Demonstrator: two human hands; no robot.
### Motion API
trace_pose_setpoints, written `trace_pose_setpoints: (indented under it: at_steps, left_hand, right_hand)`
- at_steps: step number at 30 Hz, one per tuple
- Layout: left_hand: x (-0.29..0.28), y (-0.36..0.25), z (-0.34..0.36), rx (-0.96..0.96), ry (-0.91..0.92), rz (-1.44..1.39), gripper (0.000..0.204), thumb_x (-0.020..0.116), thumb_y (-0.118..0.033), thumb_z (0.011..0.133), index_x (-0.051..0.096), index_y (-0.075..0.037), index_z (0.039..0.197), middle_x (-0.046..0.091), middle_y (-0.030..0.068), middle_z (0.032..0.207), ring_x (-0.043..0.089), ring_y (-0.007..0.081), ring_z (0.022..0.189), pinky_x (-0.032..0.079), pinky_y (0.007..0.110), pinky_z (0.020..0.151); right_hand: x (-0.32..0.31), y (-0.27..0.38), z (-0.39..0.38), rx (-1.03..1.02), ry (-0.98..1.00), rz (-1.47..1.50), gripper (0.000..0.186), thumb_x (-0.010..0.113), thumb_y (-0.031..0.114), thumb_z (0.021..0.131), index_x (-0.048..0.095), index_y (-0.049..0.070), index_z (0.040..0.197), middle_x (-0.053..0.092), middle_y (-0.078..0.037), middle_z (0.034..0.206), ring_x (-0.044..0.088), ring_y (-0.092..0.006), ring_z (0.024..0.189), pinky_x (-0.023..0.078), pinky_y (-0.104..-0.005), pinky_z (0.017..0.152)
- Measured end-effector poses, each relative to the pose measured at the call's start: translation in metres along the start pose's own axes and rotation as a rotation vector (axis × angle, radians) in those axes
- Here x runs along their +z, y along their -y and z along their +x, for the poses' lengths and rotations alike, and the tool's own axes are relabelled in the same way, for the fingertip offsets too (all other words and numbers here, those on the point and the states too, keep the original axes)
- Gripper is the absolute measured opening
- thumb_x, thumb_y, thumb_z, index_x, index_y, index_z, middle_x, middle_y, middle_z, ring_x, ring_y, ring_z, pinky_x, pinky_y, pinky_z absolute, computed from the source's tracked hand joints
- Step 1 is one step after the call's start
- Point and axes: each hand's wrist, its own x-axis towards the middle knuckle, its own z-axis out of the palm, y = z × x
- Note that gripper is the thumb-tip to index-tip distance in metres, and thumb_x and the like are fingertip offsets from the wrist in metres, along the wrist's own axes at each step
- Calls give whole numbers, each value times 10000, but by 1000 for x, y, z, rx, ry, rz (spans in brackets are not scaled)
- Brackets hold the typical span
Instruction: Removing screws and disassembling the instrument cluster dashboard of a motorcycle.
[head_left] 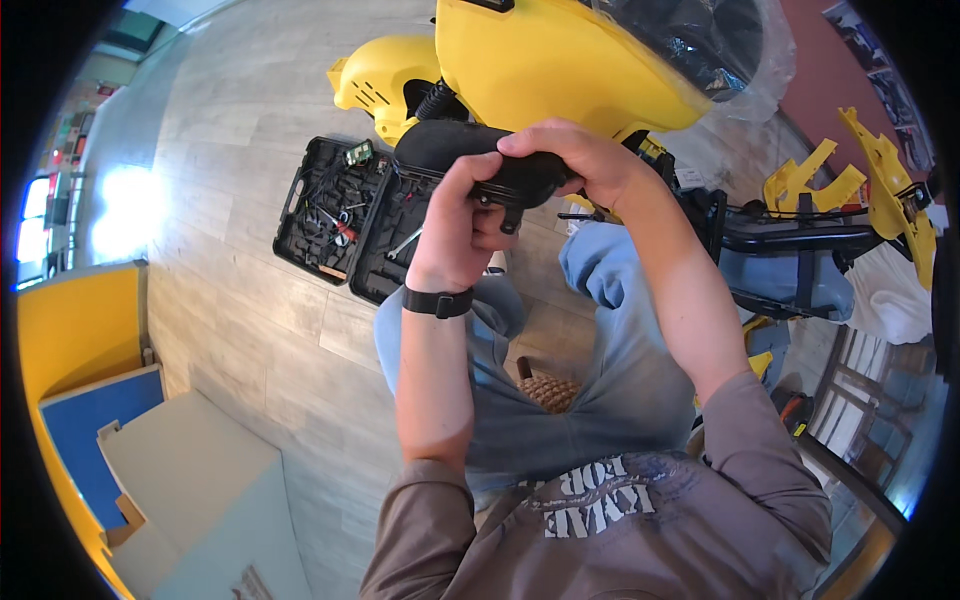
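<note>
A black saddle-shaped seat [450, 146] is held up in front of my knees, its smooth rounded end to the left and a small bracket hanging under its right end. My left hand [463, 212] is closed around the near side, thumb on the upper edge and fingers curled beneath. My right hand [580, 158] grips the right end, its thumb pressed on top close to the left thumb and its fingers mostly hidden. Just beyond the seat stands a large yellow body panel [560, 70] of a vehicle, with a black coil spring [436, 102] beside it.
An open black tool case [283, 225] lies on the wooden floor at left, holding a wrench [404, 243] and other tools. To the right are a black metal frame [790, 240] and loose yellow panels [880, 190]. A cardboard box [190, 450] stands at lower left.
</note>
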Motion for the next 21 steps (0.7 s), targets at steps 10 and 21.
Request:
trace_pose_setpoints:
  at_steps: [10, 21]
  left_hand:
    - [-17, -5, 4, -69, 241, -284, 485, 481, -456, 996, 345, -174, 625, 246, -48, 500, 213, 101, 408, 190, 280, 443]
    - [-26, -11, 0, -53, 264, -373, 463, 462, -470, 1008, 393, -160, 671, 227, -61, 497, 190, 105, 402, 206, 288, 442]
  right_hand:
    - [9, -12, 16, -477, -245, -337, 421, 718, 449, 914, 721, 41, 1019, 681, -26, 913, 601, -135, 844, 480, -288, 771]
    - [19, -6, 8, -1127, -247, -819, 370, 825, 159, 807, 744, 127, 1167, 710, -46, 1204, 623, -227, 1170, 478, -355, 1007]
